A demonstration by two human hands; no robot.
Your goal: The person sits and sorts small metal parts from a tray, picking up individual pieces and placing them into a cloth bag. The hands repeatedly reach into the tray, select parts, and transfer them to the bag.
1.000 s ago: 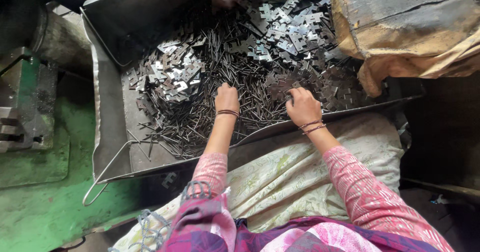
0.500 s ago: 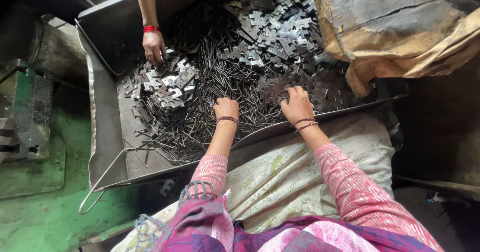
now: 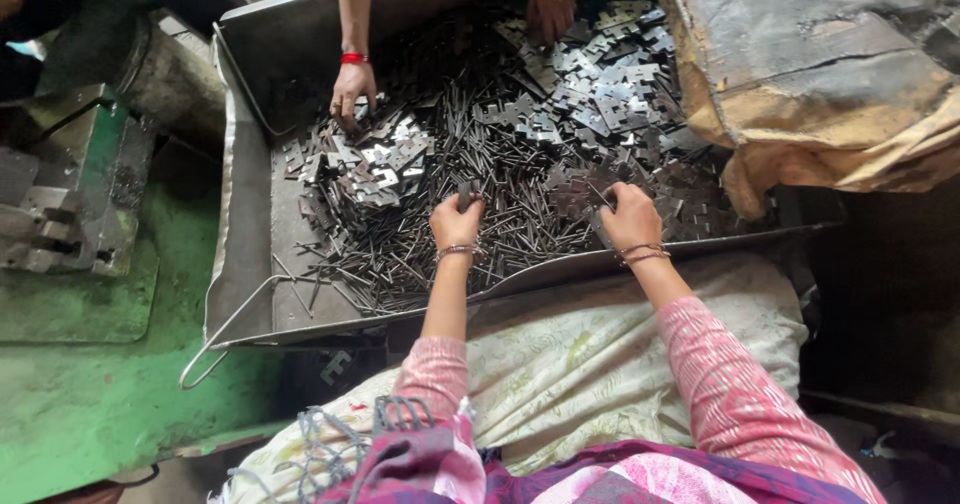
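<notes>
Both of the person's arms reach forward over the near rim of the metal tray (image 3: 240,294), sleeves of pink patterned cloth ending just short of the wrists. The left hand (image 3: 456,222) sits curled past that rim, knuckles up, fingers bent down and closed into a loose fist, a thin bangle at the wrist. The right hand (image 3: 630,216) lies to the right of it, equally far beyond the rim, also curled with fingers tucked under, several thin bangles around its wrist. The two hands are well apart.
</notes>
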